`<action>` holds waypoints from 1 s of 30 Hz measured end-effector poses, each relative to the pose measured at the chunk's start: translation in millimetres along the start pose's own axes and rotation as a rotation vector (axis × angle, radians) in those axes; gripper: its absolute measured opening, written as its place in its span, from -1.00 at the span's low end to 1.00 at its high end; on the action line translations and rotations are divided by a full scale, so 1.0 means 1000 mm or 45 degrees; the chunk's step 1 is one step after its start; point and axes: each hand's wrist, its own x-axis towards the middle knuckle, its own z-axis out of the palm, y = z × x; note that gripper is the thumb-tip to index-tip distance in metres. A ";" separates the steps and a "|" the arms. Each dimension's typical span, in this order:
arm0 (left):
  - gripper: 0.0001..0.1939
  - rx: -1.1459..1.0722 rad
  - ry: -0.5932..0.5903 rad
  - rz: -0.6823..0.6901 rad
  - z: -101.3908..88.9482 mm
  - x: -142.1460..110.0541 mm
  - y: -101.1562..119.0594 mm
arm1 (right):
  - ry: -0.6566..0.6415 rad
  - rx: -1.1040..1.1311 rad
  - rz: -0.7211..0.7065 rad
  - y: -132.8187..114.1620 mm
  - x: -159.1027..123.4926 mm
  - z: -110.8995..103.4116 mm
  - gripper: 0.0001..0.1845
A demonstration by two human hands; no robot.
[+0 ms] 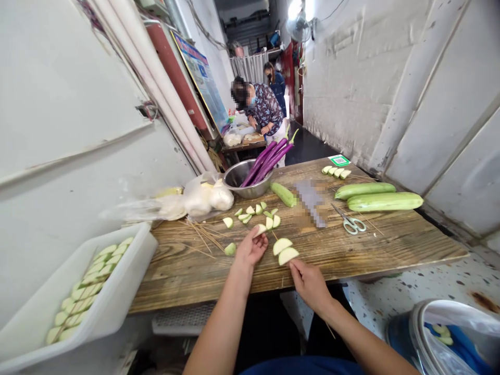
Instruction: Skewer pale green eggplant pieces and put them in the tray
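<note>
My left hand (252, 248) holds a pale green-edged zucchini slice (259, 229) between thumb and fingers, just above the wooden table. In my right hand (311, 285) is a thin bamboo skewer (275, 236), its pointed end toward the left hand and its tail below the wrist. Two half-round zucchini slices (288, 255) are threaded on it, close to the right fingertips. Beyond the left hand lie several loose zucchini slices (250, 210), and one more piece (230, 249) sits to its left. Several bare skewers (201, 235) are spread out on the table's left side.
The white tub (136, 260) at left holds skewered slices. On the table (187, 286) are a steel bowl (250, 192) of eggplants, a cut zucchini (283, 194), whole zucchinis (385, 201), scissors (353, 224) and a pixelated grey shape (310, 200). A lined bucket (420, 333) stands right. Two people are behind.
</note>
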 end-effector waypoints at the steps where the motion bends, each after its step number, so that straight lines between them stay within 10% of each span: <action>1: -0.95 -0.137 -0.034 -0.079 0.001 -0.006 0.000 | -0.011 -0.023 -0.023 -0.003 -0.001 0.001 -0.65; 5: -0.94 -0.622 -0.090 -0.351 0.007 -0.025 0.004 | -0.066 -0.083 -0.071 -0.011 -0.003 0.003 -0.66; 30: -0.94 -0.639 -0.005 -0.343 0.017 -0.034 -0.001 | -0.118 -0.031 -0.007 -0.013 -0.006 0.003 -0.65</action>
